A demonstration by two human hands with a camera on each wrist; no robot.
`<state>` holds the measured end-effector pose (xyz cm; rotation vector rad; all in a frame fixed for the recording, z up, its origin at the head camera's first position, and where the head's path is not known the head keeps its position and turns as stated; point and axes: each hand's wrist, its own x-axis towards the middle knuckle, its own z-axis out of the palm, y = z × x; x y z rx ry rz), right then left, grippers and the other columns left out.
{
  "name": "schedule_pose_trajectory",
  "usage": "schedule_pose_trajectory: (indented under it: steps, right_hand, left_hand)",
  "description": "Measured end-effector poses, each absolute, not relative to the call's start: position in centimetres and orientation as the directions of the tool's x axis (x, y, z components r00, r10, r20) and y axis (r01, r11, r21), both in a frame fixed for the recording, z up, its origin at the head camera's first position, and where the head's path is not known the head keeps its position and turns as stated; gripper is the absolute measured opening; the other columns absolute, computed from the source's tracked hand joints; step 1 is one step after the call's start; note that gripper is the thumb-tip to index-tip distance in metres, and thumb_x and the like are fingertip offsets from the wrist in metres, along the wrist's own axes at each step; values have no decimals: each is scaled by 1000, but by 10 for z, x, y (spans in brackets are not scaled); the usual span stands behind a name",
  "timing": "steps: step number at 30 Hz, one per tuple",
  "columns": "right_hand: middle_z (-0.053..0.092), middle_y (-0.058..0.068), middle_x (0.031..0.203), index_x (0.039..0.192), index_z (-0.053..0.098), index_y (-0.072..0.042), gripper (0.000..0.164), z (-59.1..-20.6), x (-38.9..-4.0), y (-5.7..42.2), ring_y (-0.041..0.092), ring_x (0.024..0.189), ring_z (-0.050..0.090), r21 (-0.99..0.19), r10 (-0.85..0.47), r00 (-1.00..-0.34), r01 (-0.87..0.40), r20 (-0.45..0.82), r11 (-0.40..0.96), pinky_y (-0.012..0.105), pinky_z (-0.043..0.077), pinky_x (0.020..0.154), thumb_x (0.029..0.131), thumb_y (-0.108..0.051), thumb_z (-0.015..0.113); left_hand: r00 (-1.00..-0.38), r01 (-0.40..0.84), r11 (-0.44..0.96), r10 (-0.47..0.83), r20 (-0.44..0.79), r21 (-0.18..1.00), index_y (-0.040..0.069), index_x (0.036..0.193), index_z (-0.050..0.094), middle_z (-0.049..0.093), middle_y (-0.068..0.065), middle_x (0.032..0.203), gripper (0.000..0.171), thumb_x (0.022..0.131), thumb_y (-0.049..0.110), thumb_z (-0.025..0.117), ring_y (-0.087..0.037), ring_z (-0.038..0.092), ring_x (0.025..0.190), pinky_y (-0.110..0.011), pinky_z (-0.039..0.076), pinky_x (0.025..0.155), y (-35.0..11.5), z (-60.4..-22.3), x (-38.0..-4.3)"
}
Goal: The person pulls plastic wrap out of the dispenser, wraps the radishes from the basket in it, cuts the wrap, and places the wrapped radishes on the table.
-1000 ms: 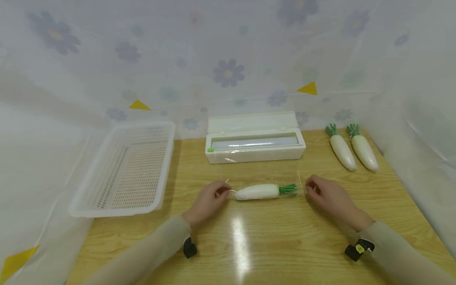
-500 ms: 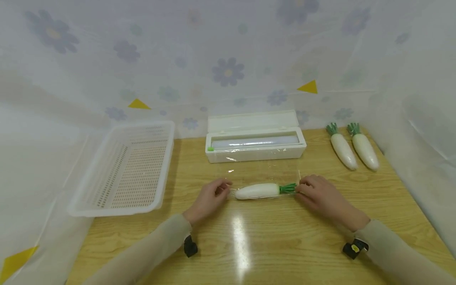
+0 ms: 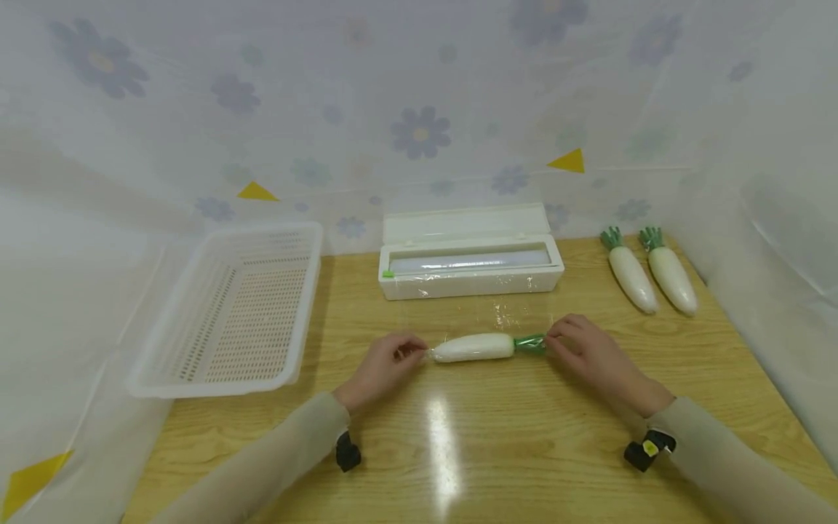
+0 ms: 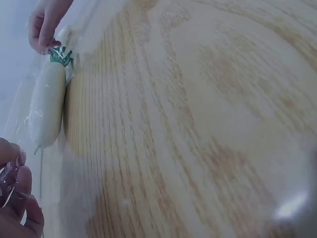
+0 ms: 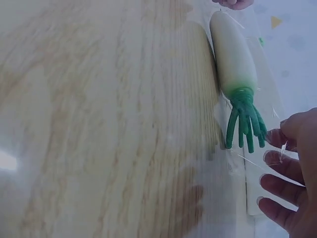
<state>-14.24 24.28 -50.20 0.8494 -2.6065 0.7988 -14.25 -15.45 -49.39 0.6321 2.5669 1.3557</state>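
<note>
A white radish (image 3: 474, 348) with a green leaf stub (image 3: 529, 343) lies sideways at the middle of the table, in clear cling film (image 3: 504, 314) that runs back to the wrap box. My left hand (image 3: 386, 364) pinches gathered film just off the radish's tapered tip; film shows between its fingers (image 4: 22, 178) in the left wrist view. At the leaf end, my right hand (image 3: 592, 355) pinches film between thumb and forefinger, its other fingers (image 5: 282, 188) spread apart in the right wrist view. How far the film goes round underneath is hidden.
Behind the radish stands a white cling film box (image 3: 471, 284), lid raised, its roll (image 3: 468, 262) visible. A white perforated basket (image 3: 297, 342) is on the left. Two more radishes (image 3: 631, 280) lie at the back right. Flowered sheeting (image 3: 419, 87) surrounds the table (image 3: 524, 451).
My right hand has moved left to the leaf end and taken hold of the film there. The film is drawn in around the leaves and tip. My left hand has barely moved.
</note>
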Motion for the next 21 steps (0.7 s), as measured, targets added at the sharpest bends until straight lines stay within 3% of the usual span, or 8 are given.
schedule_pose_trajectory:
  steps: [6,12,21]
  right_hand:
    - [70,-5,98,94,72,-17,16,-503,-146,242,13,92,65,-487,-413,-821,-567,393,664,39,57,76,96,-1,72]
    - [71,-6,97,92,72,-18,13,-505,-149,242,16,92,65,-505,-390,-854,-519,345,690,42,56,79,97,-6,73]
    - [70,-1,94,90,72,-17,17,-506,-151,248,18,92,66,-591,-342,-915,-400,214,701,40,56,80,104,-14,63]
  left_hand:
    - [-927,232,502,373,33,833,5,119,71,72,-3,111,18,105,11,63,-14,65,99,-31,55,87,-153,-495,-146]
    - [-952,195,498,303,41,845,2,118,69,71,-6,102,17,104,7,62,-14,63,90,-29,54,80,-149,-498,-150]
    - [-963,184,531,264,45,827,1,118,69,72,-9,108,17,102,4,64,-20,66,99,-39,57,91,-148,-501,-152]
